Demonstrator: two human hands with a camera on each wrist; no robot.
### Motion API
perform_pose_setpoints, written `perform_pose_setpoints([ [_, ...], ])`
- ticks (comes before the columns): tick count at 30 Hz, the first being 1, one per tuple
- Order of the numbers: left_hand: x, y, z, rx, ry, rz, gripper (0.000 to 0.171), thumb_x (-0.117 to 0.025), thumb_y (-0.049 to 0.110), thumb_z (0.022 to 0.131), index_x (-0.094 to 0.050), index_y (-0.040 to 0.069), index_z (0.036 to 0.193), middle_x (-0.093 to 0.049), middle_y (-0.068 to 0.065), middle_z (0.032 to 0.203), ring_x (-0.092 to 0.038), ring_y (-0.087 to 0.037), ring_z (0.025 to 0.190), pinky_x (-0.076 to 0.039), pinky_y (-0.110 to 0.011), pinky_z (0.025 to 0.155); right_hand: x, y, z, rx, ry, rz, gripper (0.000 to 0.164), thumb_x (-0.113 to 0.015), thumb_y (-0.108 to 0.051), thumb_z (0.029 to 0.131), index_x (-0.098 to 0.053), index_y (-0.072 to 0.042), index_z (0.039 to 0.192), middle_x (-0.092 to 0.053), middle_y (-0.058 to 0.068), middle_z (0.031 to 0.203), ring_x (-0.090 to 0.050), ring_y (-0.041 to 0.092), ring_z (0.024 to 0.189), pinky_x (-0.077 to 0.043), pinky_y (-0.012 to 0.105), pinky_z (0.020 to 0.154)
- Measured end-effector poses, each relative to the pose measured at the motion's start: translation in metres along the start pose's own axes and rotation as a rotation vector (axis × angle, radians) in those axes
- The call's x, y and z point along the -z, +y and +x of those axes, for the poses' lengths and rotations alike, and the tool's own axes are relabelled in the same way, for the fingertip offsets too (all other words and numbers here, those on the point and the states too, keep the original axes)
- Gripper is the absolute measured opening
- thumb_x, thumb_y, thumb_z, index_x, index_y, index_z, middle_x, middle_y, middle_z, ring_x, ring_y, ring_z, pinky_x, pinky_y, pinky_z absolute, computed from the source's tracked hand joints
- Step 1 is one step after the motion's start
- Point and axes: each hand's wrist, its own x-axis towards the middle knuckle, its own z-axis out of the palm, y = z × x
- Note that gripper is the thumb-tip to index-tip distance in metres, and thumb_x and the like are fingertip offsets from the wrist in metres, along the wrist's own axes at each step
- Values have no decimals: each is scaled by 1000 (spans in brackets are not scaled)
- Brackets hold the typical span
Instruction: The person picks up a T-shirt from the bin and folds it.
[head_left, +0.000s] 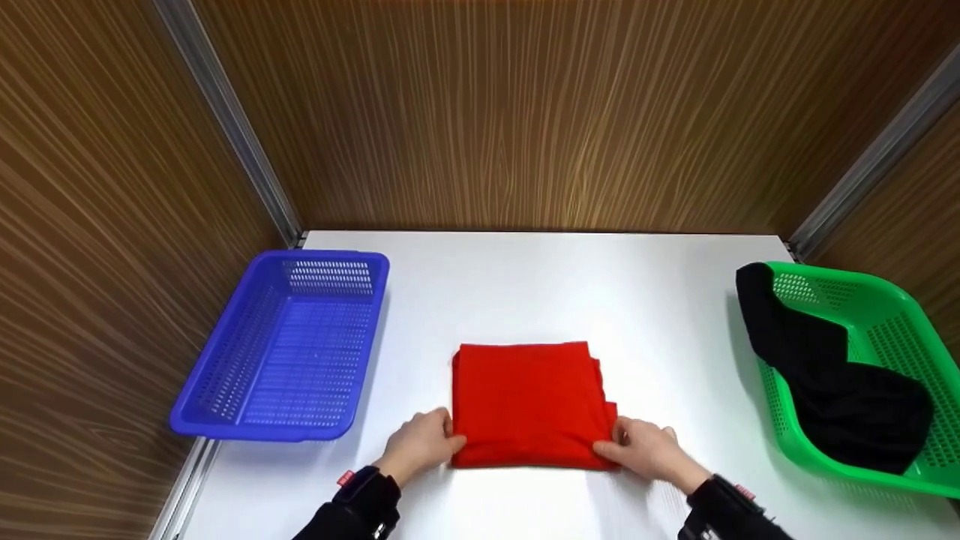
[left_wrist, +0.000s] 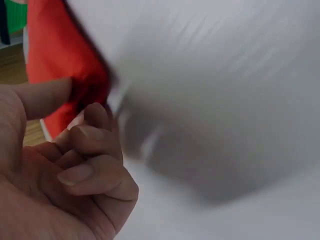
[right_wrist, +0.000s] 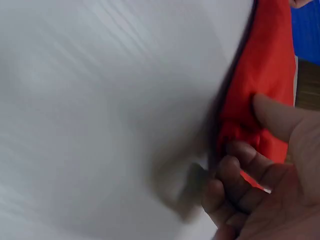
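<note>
A folded red cloth (head_left: 529, 401) lies flat on the white table, a rough rectangle with uneven layers showing along its right side. At its near left corner my left hand (head_left: 422, 444) pinches the fabric between thumb and curled fingers. The left wrist view shows the red cloth (left_wrist: 62, 55) caught at that corner. My right hand (head_left: 651, 450) pinches the near right corner the same way, thumb on top. In the right wrist view the cloth (right_wrist: 260, 65) bunches slightly where the fingers grip it.
A blue plastic basket (head_left: 366, 405) stands on the left of the white table (head_left: 540, 289). On the right, a green basket (head_left: 892, 289) holds a black cloth (head_left: 840, 382) that hangs over its left rim. Wood-grain panels (head_left: 495, 112) enclose the back and sides.
</note>
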Motion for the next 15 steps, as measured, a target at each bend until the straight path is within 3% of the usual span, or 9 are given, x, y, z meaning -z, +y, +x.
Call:
perform_pose_setpoints([
  [3, 22, 12, 9, -30, 72, 15, 29, -67, 37, 92, -64, 10, 103, -64, -7, 84, -58, -23, 71, -47, -42, 63, 27, 8, 10, 5, 0, 62, 36, -66, -45, 97, -60, -10, 89, -59, 2, 76, -53, 18, 69, -41, 36, 67],
  [6, 48, 29, 24, -106, 221, 75, 32, -64, 38, 97, -66, 11, 113, -70, -10, 98, -65, -28, 85, -54, -47, 70, 58, 15, 24, 27, 53, 91, 39, -60, -42, 101, -62, -3, 100, -62, 9, 83, -56, 21, 73, -46, 36, 64],
  [9, 74, 40, 44, -175, 370, 206, 39, -61, 39, 100, -65, 10, 126, -67, -14, 118, -62, -36, 109, -52, -52, 88, 83, 20, 38, 68, 131, 29, 46, -58, -39, 102, -61, 5, 114, -66, 20, 96, -62, 32, 83, -51, 46, 71],
  [12, 92, 40, 65, -182, 456, 358, 53, -58, 43, 101, -55, 13, 144, -55, -18, 142, -45, -45, 134, -37, -61, 110, 98, 24, 49, 96, 239, -65, 55, -59, -39, 102, -56, 8, 130, -62, 31, 119, -61, 48, 106, -48, 62, 88],
  [15, 99, 33, 78, -138, 452, 463, 66, -53, 53, 100, -41, 22, 157, -36, -18, 161, -19, -50, 151, -15, -69, 118, 104, 28, 56, 111, 362, -171, 62, -61, -40, 101, -48, 3, 144, -49, 35, 142, -44, 58, 129, -34, 73, 103],
])
